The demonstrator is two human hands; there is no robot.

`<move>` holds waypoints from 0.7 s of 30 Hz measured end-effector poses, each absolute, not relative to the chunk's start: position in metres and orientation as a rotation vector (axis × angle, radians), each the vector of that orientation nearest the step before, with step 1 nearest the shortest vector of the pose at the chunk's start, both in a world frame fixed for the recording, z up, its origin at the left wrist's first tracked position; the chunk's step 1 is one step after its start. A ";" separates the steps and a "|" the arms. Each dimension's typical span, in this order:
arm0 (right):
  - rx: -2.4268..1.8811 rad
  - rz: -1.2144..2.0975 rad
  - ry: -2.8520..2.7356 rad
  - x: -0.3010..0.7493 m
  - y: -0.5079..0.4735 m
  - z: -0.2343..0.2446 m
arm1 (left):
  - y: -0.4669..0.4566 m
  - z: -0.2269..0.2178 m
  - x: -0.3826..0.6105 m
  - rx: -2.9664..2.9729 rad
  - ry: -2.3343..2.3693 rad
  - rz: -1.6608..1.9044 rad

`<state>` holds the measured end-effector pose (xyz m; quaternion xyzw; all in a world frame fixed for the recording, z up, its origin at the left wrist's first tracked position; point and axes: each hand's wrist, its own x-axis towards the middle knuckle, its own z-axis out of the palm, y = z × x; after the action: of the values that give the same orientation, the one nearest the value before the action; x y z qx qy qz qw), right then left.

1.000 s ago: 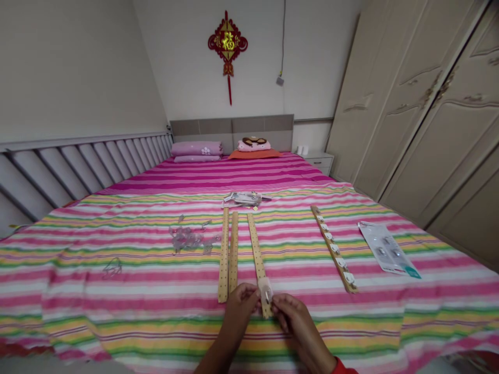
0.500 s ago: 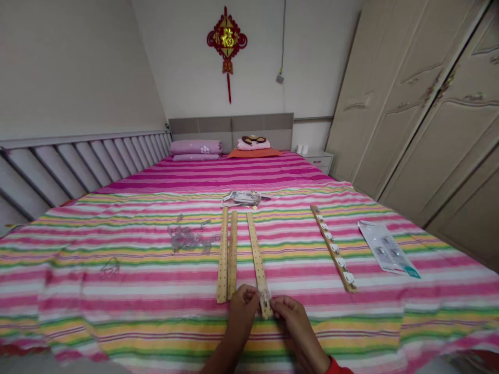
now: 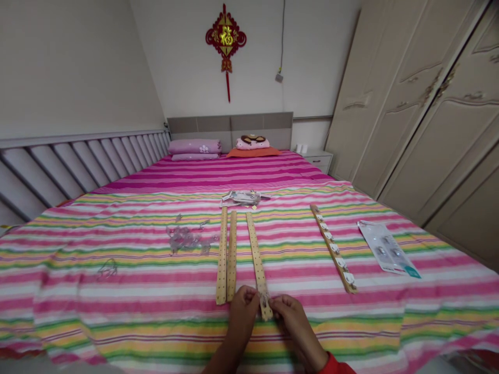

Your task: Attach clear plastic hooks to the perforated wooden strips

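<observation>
A perforated wooden strip [image 3: 255, 249] lies on the striped bedspread, its near end between my hands. Over that end is a small clear hook [image 3: 264, 299] with a metal part, its details blurred. My left hand [image 3: 245, 306] pinches the hook's left side, fingers closed. From the right, my right hand [image 3: 289, 307] pinches its other side between thumb and forefinger. Whether the hook touches the wood I cannot tell. Left of my hands lie two more perforated strips, an outer strip [image 3: 221, 259] and an inner strip [image 3: 232, 254], close together.
A wooden strip with several white hooks [image 3: 334, 248] lies to the right, beside a clear blister pack [image 3: 390, 249]. Loose clear hooks [image 3: 185, 239] are scattered left, with a small wire-like piece [image 3: 108, 268] farther left. A plastic package [image 3: 244, 198] lies beyond the strips.
Both hands keep their pinch at the strip's near end, with barely any movement. The view has shifted slightly.
</observation>
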<state>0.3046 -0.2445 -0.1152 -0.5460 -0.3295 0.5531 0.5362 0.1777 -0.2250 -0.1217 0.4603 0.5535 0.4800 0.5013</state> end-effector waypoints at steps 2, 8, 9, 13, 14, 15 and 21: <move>-1.312 1.320 -0.788 0.304 -0.244 -0.114 | -0.224 -0.122 0.177 1.126 1.372 1.153; -1.335 1.317 -0.800 0.303 -0.243 -0.112 | -0.224 -0.127 0.178 1.145 1.415 1.123; -1.335 1.323 -0.793 0.303 -0.243 -0.112 | -0.224 -0.127 0.178 1.160 1.424 1.122; -1.343 1.323 -0.784 0.303 -0.242 -0.116 | -0.226 -0.120 0.177 1.292 1.467 1.078; -1.348 1.319 -0.785 0.304 -0.242 -0.117 | -0.225 -0.117 0.176 1.342 1.488 1.047; -1.354 1.316 -0.785 0.304 -0.242 -0.118 | -0.225 -0.113 0.175 1.396 1.519 1.008; -1.357 1.308 -0.814 0.305 -0.240 -0.123 | -0.219 -0.091 0.174 1.536 1.766 0.679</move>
<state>0.3046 -0.2398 -0.1230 -0.5655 -0.3394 0.5449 0.5178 0.1743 -0.2186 -0.0914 0.5916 0.6800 0.2616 0.3452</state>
